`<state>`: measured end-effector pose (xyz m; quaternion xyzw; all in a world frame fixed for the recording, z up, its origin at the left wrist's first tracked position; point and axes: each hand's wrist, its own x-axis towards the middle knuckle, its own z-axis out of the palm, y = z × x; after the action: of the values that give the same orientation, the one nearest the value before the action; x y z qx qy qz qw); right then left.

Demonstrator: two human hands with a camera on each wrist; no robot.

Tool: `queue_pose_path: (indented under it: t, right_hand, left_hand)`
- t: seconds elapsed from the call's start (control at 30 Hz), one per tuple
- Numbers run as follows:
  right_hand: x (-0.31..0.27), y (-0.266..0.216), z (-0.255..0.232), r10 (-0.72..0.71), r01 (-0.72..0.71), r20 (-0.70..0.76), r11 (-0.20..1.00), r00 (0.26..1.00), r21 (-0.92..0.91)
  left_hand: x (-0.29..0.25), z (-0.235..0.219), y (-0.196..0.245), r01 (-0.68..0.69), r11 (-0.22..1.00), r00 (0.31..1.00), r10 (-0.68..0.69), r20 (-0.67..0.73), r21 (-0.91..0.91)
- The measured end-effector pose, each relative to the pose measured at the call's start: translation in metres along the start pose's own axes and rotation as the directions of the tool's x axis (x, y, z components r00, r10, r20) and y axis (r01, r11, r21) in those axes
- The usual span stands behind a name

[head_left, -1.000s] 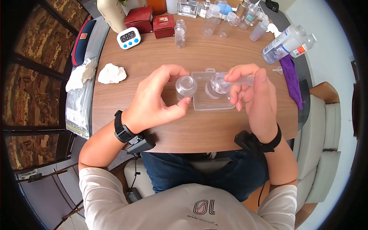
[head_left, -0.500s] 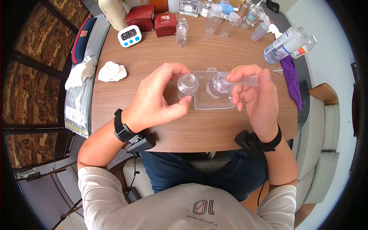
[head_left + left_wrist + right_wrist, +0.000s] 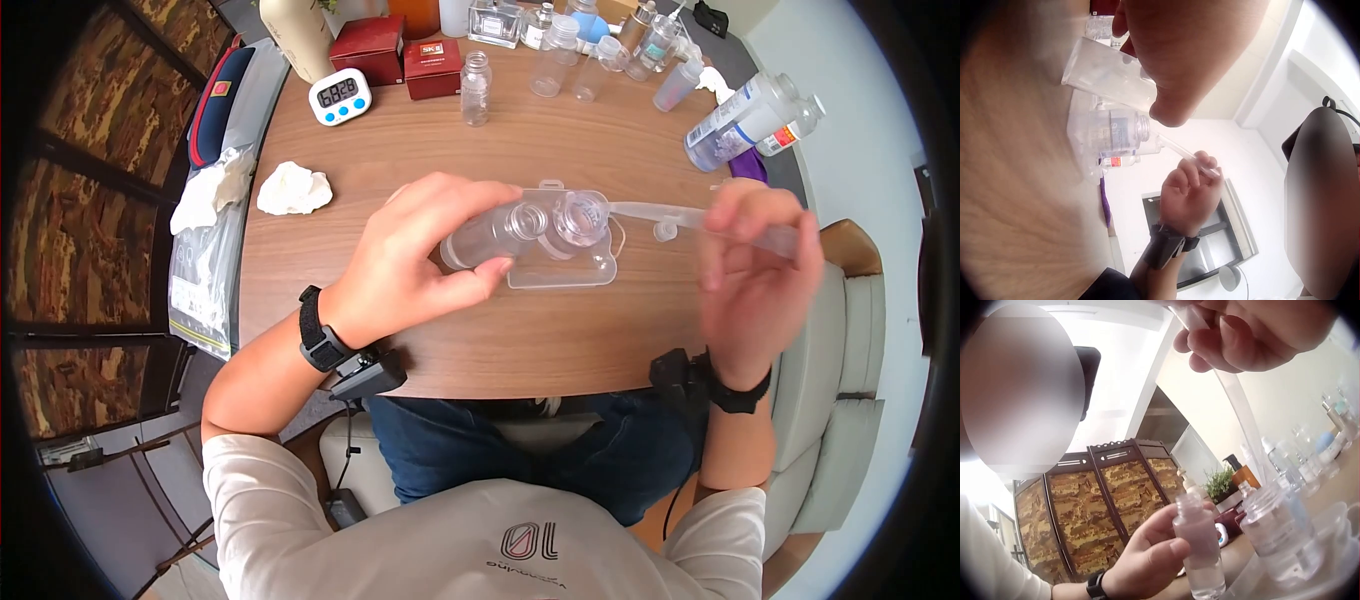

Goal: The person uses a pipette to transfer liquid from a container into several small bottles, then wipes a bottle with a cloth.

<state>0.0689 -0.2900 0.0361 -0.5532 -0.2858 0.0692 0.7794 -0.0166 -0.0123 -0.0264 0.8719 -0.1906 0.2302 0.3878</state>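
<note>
In the head view my left hand (image 3: 425, 245) grips a small clear bottle (image 3: 485, 238) round its sides. The bottle leans right, its open neck beside a clear wide-mouthed jar (image 3: 580, 222). That jar stands uncapped on a clear plastic tray (image 3: 560, 277), with clear liquid inside it in the right wrist view. Pinched in my right hand (image 3: 755, 270) is a long translucent plastic dropper (image 3: 655, 212), whose thin end reaches the jar's mouth. From the right wrist, the bottle (image 3: 1197, 550) shows liquid low inside, and the dropper (image 3: 1241, 406) slants down toward the jar (image 3: 1279, 537).
A small clear cap (image 3: 665, 231) lies right of the tray. Crumpled white tissue (image 3: 293, 188) and a digital timer (image 3: 340, 97) are at the left. An uncapped clear bottle (image 3: 476, 90) stands behind, red boxes (image 3: 433, 70) near it. Larger labelled bottles (image 3: 735, 120) stand back right.
My right hand has moved right with the dropper, drawing it away from the jar's top. The bottle in my left hand has tilted to the right, toward the jar.
</note>
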Motion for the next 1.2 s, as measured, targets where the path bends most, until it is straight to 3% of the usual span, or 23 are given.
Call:
queue_pose_path:
  t: [0.13,0.3,0.4,0.63,1.2]
  right_hand:
    - [-0.003,-0.018,-0.005,-0.13,0.133,-0.049,0.99,0.99,0.051]
    - [-0.014,-0.025,0.013,-0.203,0.203,-0.002,0.979,0.979,0.022]
    - [-0.017,-0.02,0.024,-0.162,0.165,0.094,0.986,0.982,-0.028]
    - [-0.016,-0.002,0.018,-0.204,0.213,0.159,0.976,0.966,-0.043]
    - [-0.018,-0.001,0.022,-0.18,0.178,0.172,0.984,0.969,0.028]
  left_hand:
    - [0.001,0.0,0.002,0.008,1.0,1.0,-0.007,0.018,-0.01]
    - [0.001,0.0,0.002,0.018,1.0,0.999,-0.018,0.033,-0.01]
    - [0.002,0.0,0.003,0.011,1.0,0.999,-0.011,0.047,0.0]
    - [0.001,0.0,0.002,-0.008,1.0,0.999,0.008,0.039,0.001]
    - [0.001,-0.001,0.003,-0.009,1.0,0.999,0.008,0.046,0.007]
